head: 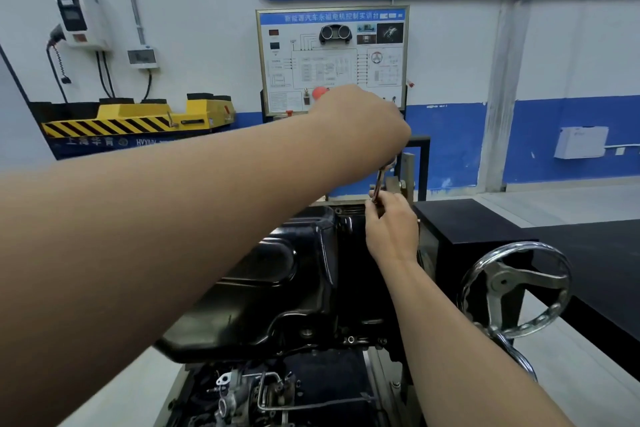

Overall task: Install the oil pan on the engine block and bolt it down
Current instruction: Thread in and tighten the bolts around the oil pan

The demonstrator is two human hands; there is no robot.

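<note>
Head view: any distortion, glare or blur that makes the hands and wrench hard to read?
Head view: wide-angle stretch makes the left forearm loom large; light is even, with soft glare on the black oil pan and the handwheel; the wrench between the left hand and right hand is small and slightly soft.

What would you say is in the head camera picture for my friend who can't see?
A person's left hand grips the top of a wrench and the right hand pinches its lower end, at the far end of a black oil pan. A metal handwheel stands to the right.
</note>
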